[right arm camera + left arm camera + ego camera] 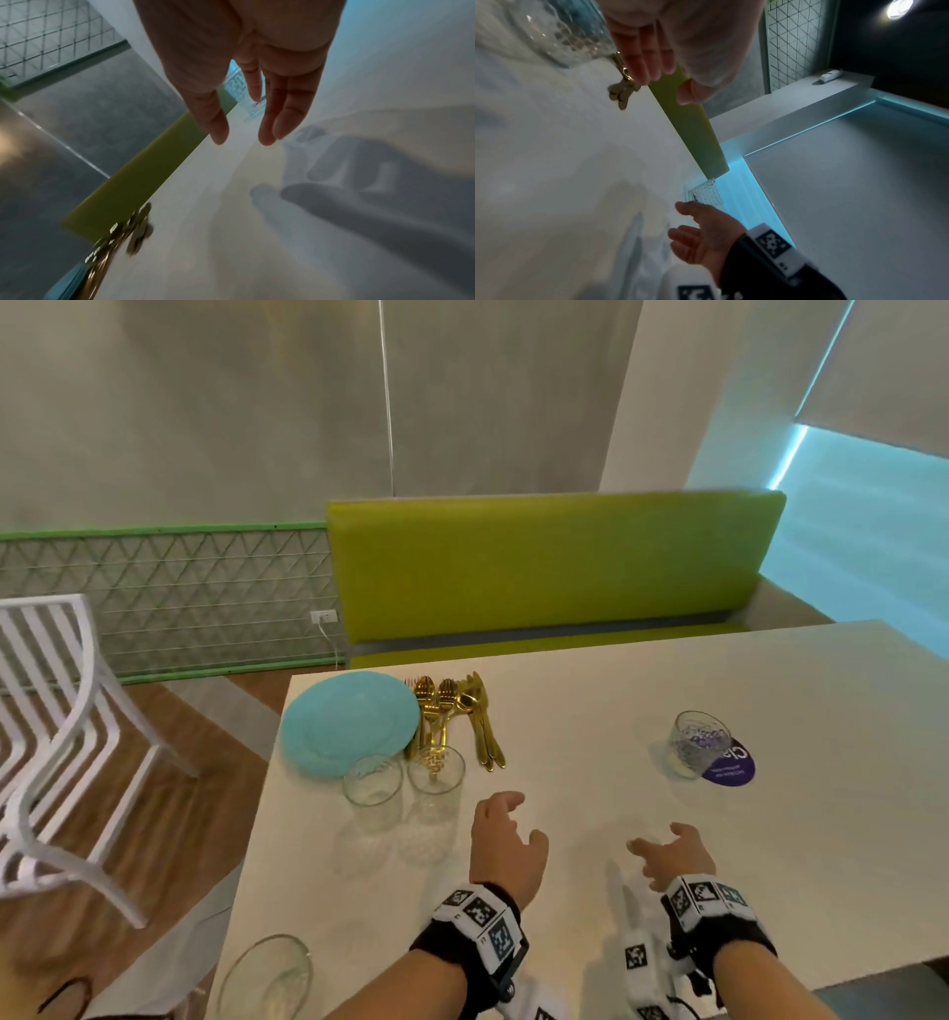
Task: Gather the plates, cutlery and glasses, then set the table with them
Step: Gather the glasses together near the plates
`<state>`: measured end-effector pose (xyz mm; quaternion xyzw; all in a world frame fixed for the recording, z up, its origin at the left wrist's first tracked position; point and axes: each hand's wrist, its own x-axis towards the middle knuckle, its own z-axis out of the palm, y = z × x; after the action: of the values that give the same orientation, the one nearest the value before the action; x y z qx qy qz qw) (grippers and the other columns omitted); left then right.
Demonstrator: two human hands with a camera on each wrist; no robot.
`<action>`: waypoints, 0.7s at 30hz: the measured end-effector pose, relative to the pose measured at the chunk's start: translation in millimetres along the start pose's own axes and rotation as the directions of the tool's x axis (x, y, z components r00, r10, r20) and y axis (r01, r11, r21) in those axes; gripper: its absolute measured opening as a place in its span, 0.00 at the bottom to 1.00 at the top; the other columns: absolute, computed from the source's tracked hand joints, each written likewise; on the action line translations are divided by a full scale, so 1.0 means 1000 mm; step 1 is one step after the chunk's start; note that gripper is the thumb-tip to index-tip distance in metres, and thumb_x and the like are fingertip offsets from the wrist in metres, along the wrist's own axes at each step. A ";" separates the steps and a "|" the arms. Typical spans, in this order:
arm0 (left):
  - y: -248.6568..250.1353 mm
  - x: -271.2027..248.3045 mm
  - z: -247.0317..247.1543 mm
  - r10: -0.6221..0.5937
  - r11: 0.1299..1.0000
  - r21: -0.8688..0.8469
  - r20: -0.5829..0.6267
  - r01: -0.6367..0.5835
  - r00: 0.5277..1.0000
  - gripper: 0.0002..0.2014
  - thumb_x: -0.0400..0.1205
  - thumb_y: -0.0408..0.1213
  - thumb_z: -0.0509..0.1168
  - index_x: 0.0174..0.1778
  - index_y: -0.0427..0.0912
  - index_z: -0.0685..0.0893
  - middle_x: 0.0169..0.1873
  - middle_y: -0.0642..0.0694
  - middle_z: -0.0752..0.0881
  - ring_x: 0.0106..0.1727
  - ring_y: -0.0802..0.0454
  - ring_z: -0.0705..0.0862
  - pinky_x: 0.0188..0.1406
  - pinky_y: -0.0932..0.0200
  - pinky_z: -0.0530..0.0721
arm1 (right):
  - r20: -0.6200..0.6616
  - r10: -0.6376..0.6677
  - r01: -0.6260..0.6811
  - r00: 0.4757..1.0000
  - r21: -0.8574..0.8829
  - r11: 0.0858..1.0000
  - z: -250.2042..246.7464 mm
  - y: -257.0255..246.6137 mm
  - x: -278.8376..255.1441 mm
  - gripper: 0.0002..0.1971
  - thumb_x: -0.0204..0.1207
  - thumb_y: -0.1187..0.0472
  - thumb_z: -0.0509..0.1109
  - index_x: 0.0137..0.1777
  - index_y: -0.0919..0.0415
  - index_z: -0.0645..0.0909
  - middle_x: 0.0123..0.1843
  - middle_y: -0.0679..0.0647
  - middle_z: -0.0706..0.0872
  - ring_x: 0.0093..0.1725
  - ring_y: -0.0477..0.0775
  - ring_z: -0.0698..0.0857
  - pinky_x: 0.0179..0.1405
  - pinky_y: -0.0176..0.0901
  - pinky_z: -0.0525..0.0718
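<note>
A turquoise plate [349, 722] lies at the far left corner of the white table [590, 803]. Beside it is a bundle of gold cutlery [457, 711], seen too in the wrist views [622, 92] [120, 231]. Two clear glasses [373, 788] [436, 775] stand in front of the plate. A textured glass [699, 743] sits at the right on a purple coaster [732, 765]. My left hand [506, 834] hovers over the table just right of the two glasses, fingers relaxed, holding nothing. My right hand [667, 855] hovers nearby, fingers spread and empty.
A clear glass plate [267, 976] lies at the near left table edge. A green bench [554, 567] runs along the far side. A white slatted chair [56, 737] stands on the wooden floor to the left.
</note>
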<state>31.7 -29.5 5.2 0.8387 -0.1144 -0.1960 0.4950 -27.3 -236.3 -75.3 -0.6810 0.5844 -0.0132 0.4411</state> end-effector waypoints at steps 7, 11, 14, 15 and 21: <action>0.014 0.027 0.058 -0.046 0.999 0.006 -0.072 0.046 0.996 0.15 0.79 0.30 0.62 0.61 0.44 0.77 0.55 0.51 0.73 0.40 0.60 0.77 0.47 0.67 0.75 | -0.091 -0.012 0.016 0.996 0.041 0.999 -0.056 -0.013 0.073 0.48 0.63 0.53 0.81 0.79 0.62 0.59 0.71 0.66 0.77 0.63 0.69 0.83 0.63 0.61 0.81; 0.017 0.047 0.080 -0.089 0.996 -0.001 -0.114 0.090 0.989 0.13 0.79 0.31 0.62 0.59 0.45 0.78 0.54 0.51 0.76 0.36 0.64 0.75 0.46 0.67 0.73 | -0.090 -0.068 0.073 0.994 0.053 0.996 -0.069 -0.026 0.112 0.46 0.62 0.54 0.82 0.77 0.64 0.63 0.69 0.66 0.79 0.64 0.68 0.81 0.65 0.57 0.79; 0.018 0.062 0.090 -0.121 0.993 -0.007 -0.135 0.122 0.983 0.13 0.79 0.30 0.62 0.58 0.45 0.79 0.53 0.52 0.77 0.37 0.64 0.76 0.48 0.66 0.74 | -0.089 -0.114 0.121 0.989 0.072 0.990 -0.067 -0.034 0.128 0.39 0.63 0.58 0.82 0.72 0.65 0.68 0.64 0.66 0.82 0.62 0.67 0.81 0.60 0.53 0.78; 0.019 0.067 0.092 -0.127 0.992 -0.008 -0.136 0.127 0.983 0.13 0.78 0.30 0.62 0.58 0.45 0.79 0.52 0.53 0.77 0.38 0.61 0.77 0.48 0.65 0.75 | -0.089 -0.121 0.129 0.989 0.088 0.988 -0.066 -0.035 0.131 0.38 0.62 0.59 0.82 0.71 0.65 0.69 0.63 0.65 0.82 0.61 0.66 0.82 0.59 0.52 0.78; 0.019 0.081 0.103 -0.128 0.992 -0.018 -0.132 0.126 0.983 0.10 0.78 0.30 0.62 0.52 0.48 0.79 0.50 0.53 0.80 0.42 0.56 0.79 0.48 0.65 0.76 | -0.081 -0.186 0.196 0.979 0.130 0.972 -0.058 -0.040 0.142 0.41 0.60 0.57 0.83 0.71 0.62 0.69 0.64 0.63 0.82 0.64 0.64 0.81 0.64 0.52 0.77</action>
<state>59.2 -151.0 -40.2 0.8531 -0.0265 -0.1714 0.4921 18.2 -387.9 -85.9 -0.7013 0.5285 -0.1187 0.4635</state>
